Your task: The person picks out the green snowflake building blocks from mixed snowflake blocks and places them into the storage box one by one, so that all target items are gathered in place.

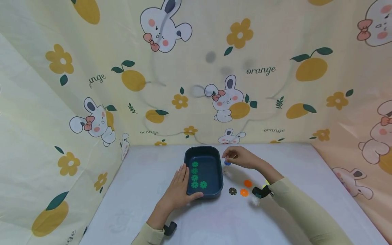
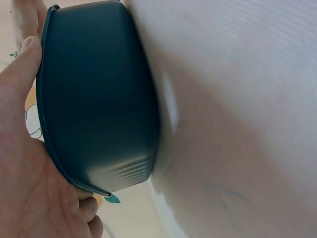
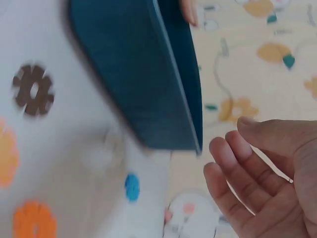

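Head view, nearest first: two pale sleeves [image 1: 309, 207] reach over the white desk [image 1: 122, 204], each with a black wrist camera [image 1: 170, 228] by the cuff. A white disc [image 1: 256, 201] lies on the near right. The left grip [image 1: 177, 191] rests on the near left corner of the tray [image 1: 211, 173], fingers straight along its left side; the left wrist view shows the thumb against the rim. Right of the tray lie a brown disc [image 1: 232, 191], two orange discs [image 1: 244, 192] and a yellow disc [image 1: 266, 182], partly hidden by the right wrist. Inside the tray are five green discs [image 1: 194, 177]: four in a column at the left, one beside the nearest. Farther off, just right of the tray, lies another white disc [image 1: 225, 171]. Beyond it, the right grip [image 1: 240, 157] hovers near the tray's far right corner, fingers loosely bent around nothing; the blue disc [image 1: 227, 163] is below the fingers, clear of them in the right wrist view. Behind hangs a cloth [image 1: 263, 37] printed with rabbits and oranges.
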Available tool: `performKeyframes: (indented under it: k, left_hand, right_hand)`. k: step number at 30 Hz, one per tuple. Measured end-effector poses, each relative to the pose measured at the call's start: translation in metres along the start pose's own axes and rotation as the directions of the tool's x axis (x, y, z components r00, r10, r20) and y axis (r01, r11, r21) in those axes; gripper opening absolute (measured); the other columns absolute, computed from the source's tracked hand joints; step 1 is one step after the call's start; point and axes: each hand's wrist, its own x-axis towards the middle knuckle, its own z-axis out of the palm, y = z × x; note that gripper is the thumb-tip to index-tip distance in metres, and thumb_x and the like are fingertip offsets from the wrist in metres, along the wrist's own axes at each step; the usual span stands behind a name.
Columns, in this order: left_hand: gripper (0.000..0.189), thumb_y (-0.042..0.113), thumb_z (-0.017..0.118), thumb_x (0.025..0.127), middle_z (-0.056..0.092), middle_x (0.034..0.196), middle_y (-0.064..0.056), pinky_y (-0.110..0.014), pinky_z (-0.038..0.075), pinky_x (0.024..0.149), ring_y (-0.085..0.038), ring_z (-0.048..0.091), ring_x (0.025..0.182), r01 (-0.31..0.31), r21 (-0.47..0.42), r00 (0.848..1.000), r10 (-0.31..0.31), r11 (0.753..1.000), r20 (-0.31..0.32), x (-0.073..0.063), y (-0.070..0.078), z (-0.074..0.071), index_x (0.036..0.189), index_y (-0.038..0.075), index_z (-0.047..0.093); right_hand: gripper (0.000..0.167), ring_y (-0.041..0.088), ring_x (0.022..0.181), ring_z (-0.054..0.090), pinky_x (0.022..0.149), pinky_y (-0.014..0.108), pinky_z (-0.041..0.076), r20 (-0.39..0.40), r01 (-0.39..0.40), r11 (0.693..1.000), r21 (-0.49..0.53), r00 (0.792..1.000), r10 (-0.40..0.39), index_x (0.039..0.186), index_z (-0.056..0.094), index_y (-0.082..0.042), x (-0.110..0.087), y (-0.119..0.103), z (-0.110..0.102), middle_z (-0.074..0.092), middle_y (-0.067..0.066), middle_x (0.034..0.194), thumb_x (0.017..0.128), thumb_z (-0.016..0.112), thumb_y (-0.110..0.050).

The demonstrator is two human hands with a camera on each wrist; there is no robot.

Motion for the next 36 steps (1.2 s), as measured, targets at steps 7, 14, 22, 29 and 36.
performKeyframes:
  k: [7, 14, 22, 29, 36]
  left_hand:
    - [0.126, 0.083, 0.062, 0.09, 0.004, 0.18, -0.019, -0.051, 0.012, 0.135, -0.034, 0.005, 0.167, 0.0, -0.005, 1.0, 0.0, 1.0, -0.003, -0.001, -0.001, 0.001, 0.17, -0.002, 0.015]
    - [0.126, 0.084, 0.061, 0.09, 0.004, 0.18, -0.019, -0.053, 0.015, 0.135, -0.036, 0.007, 0.167, -0.005, 0.014, 1.0, 0.005, 1.0, -0.009, 0.001, -0.003, 0.003, 0.17, -0.002, 0.015]
    - [0.127, 0.085, 0.06, 0.09, 0.003, 0.18, -0.018, -0.052, 0.013, 0.135, -0.034, 0.005, 0.167, 0.001, 0.012, 1.0, -0.001, 1.0, -0.003, 0.001, -0.004, 0.004, 0.171, -0.001, 0.014]
    - [0.127, 0.084, 0.061, 0.09, 0.003, 0.18, -0.018, -0.052, 0.013, 0.135, -0.035, 0.005, 0.167, 0.003, -0.001, 1.0, -0.003, 1.0, 0.003, 0.0, -0.003, 0.003, 0.171, -0.001, 0.013]
    - [0.126, 0.084, 0.061, 0.09, 0.003, 0.18, -0.018, -0.051, 0.012, 0.135, -0.032, 0.003, 0.167, 0.005, -0.014, 1.0, -0.005, 1.0, 0.002, 0.0, -0.002, 0.003, 0.171, 0.0, 0.013]
  right_hand:
    - [0.011, 0.02, 0.095, 0.068, 0.09, 0.036, 0.06, -0.083, -0.132, 0.989, -0.074, 0.989, 0.125, 0.114, 0.074, -0.006, -0.021, 0.035, -0.017, 0.074, 0.003, 0.105, 0.103, 0.072, -0.01]
    - [0.016, 0.022, 0.096, 0.068, 0.086, 0.034, 0.06, -0.121, -0.184, 0.978, -0.099, 0.978, 0.172, 0.116, 0.073, 0.001, -0.037, 0.063, -0.023, 0.074, 0.003, 0.101, 0.103, 0.072, -0.008]
    - [0.016, 0.022, 0.09, 0.058, 0.074, 0.028, 0.053, -0.148, -0.305, 0.945, -0.116, 0.946, 0.287, 0.112, 0.074, -0.004, -0.049, 0.086, -0.021, 0.068, 0.004, 0.098, 0.101, 0.076, -0.015]
    - [0.025, 0.027, 0.093, 0.055, 0.074, 0.032, 0.05, -0.171, -0.422, 0.9, -0.11, 0.9, 0.401, 0.114, 0.072, -0.006, -0.052, 0.095, -0.018, 0.064, 0.009, 0.102, 0.097, 0.082, -0.021]
    - [0.029, 0.028, 0.094, 0.054, 0.077, 0.036, 0.05, -0.174, -0.469, 0.872, -0.137, 0.878, 0.445, 0.111, 0.069, -0.005, -0.051, 0.095, -0.016, 0.062, 0.01, 0.102, 0.094, 0.085, -0.023]
